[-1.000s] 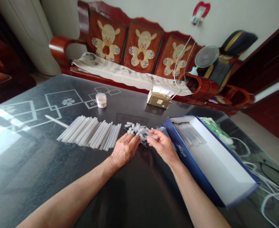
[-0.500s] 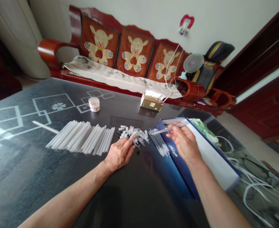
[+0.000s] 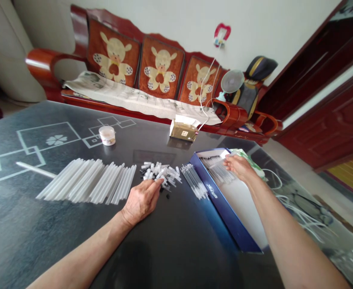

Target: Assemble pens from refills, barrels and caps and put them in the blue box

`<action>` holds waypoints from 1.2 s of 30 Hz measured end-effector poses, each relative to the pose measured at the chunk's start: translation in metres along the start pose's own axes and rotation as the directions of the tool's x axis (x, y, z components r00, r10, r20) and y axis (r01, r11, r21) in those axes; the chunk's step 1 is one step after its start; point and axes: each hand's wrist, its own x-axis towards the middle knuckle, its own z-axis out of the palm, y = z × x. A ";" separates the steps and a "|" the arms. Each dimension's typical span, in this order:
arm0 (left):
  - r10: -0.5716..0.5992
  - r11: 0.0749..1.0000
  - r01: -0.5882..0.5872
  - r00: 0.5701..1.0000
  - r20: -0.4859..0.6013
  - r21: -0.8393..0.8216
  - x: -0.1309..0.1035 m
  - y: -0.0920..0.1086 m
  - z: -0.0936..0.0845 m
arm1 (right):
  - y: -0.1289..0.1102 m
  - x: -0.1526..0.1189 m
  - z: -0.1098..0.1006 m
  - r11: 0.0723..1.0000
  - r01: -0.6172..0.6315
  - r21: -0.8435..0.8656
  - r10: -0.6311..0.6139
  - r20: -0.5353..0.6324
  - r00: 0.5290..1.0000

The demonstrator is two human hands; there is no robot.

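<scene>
My left hand [image 3: 142,200] rests at the near edge of a loose pile of small white and black pen caps [image 3: 157,168]. Its fingers are bent together with the tips at the caps; whether one is pinched between them is hidden. Over the long blue box [image 3: 233,218], my right hand [image 3: 239,166] reaches down with its fingers closed; what they hold is hidden. Several clear pens [image 3: 217,166] lie inside the box beside these fingers. Thin pen refills [image 3: 194,180] lie in a row along the box's left outer wall. Left of my left hand is a row of white translucent pen barrels [image 3: 86,180].
A single barrel [image 3: 35,169] lies apart at the left. Farther back stand a small lidded tub [image 3: 107,135] and a tissue box [image 3: 183,129]. A green-and-white packet [image 3: 248,158] and white cables [image 3: 299,216] lie right of the box. A wooden sofa [image 3: 48,64] stands behind the table.
My right hand has moved from above the refills, where it held a clear pen, to inside the box. My left hand's fingers have drawn together at the caps. The view has turned right.
</scene>
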 end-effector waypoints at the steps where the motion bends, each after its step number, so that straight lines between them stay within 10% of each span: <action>1: -0.001 1.000 0.001 1.000 0.001 -0.002 0.000 0.000 0.000 | 0.000 0.002 -0.002 0.999 0.023 0.025 -0.022 -0.032 0.999; 7: -0.003 1.000 0.003 1.000 -0.002 -0.016 0.000 -0.001 0.000 | 0.022 0.006 -0.002 0.984 0.157 0.080 -0.139 -0.189 0.972; 16: -0.001 1.000 0.001 1.000 0.006 0.004 0.000 0.000 0.000 | 0.055 -0.003 -0.004 0.984 0.136 -0.114 -0.142 -0.039 0.989; 21: -0.011 0.999 0.009 0.999 0.041 0.042 0.001 0.002 -0.001 | 0.054 0.000 -0.006 0.795 0.260 -0.547 -0.245 0.103 0.964; 28: -0.049 0.981 0.036 0.997 0.064 0.190 0.003 0.003 -0.007 | 0.043 -0.002 0.004 0.602 0.330 -0.727 -0.256 0.216 0.942; 32: -0.303 0.883 0.245 0.949 0.087 0.400 0.014 0.001 -0.020 | 0.005 -0.030 0.016 0.508 0.457 -0.730 -0.428 0.247 0.870; 36: -0.509 0.748 0.352 0.849 0.145 0.563 0.024 -0.007 -0.040 | -0.021 -0.088 0.045 0.479 0.687 -0.546 -0.655 0.299 0.694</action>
